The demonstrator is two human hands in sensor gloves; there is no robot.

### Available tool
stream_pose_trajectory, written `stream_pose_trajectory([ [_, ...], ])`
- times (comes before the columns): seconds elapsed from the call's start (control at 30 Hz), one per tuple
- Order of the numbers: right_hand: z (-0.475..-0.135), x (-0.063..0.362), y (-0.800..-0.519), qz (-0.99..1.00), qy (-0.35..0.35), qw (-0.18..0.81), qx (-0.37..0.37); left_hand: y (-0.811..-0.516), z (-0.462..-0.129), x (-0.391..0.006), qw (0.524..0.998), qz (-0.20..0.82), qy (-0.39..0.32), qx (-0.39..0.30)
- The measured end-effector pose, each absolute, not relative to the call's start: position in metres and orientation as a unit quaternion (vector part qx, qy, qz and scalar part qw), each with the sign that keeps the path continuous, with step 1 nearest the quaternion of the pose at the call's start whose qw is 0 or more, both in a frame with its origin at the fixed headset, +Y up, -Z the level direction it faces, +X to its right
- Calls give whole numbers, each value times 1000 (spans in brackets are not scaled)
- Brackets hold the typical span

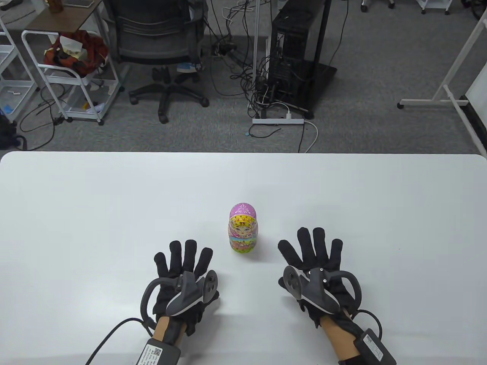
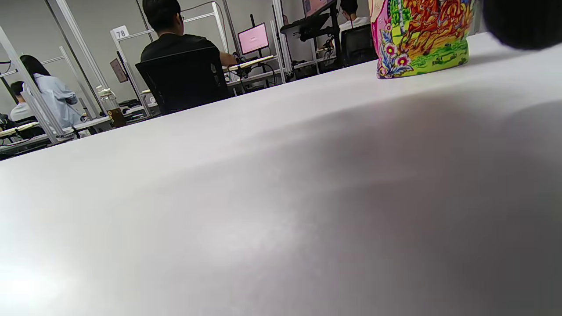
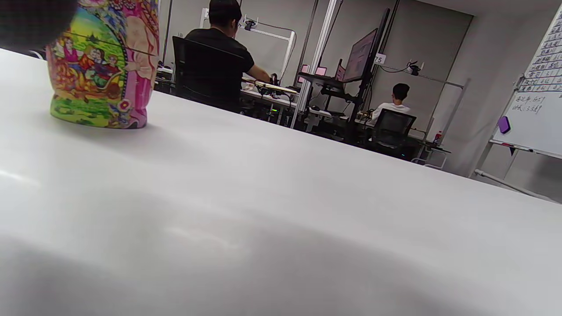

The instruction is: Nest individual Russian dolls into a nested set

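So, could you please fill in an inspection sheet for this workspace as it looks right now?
Surface: white table, matte.
Job's things: one Russian doll, closed, upright between the hands; no loose dolls seen.
Clutter: nothing seen on the table.
Grippers: left hand and right hand lie flat, fingers spread, touching nothing but the table.
Cables: a lead runs from each wrist; floor cables tangle beyond the table.
Surroundings: office chair, computer tower, whiteboard, seated people.
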State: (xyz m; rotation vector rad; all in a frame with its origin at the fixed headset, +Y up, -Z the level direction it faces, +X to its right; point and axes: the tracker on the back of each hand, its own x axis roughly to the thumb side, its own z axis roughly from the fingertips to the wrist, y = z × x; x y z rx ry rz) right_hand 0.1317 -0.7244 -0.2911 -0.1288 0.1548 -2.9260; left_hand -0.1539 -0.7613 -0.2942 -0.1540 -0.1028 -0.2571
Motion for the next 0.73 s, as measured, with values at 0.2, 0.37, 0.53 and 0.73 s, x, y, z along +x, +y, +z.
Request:
stream_pose_trajectory([
  [0.2, -291, 130, -725, -992, 49, 103, -49, -759, -294, -155, 990, -107, -49, -74],
  [0.37, -291, 128, -728, -994, 34, 90, -58, -759, -294, -157, 991, -93, -47, -80],
  [0.53, -292, 130, -730, -995, 21, 79, -58, -759, -294, -158, 992, -83, -45, -86],
  [0.73, -292, 128, -731, -995, 21, 71, -67, -760, -294, -159, 992, -73, -46, -92],
])
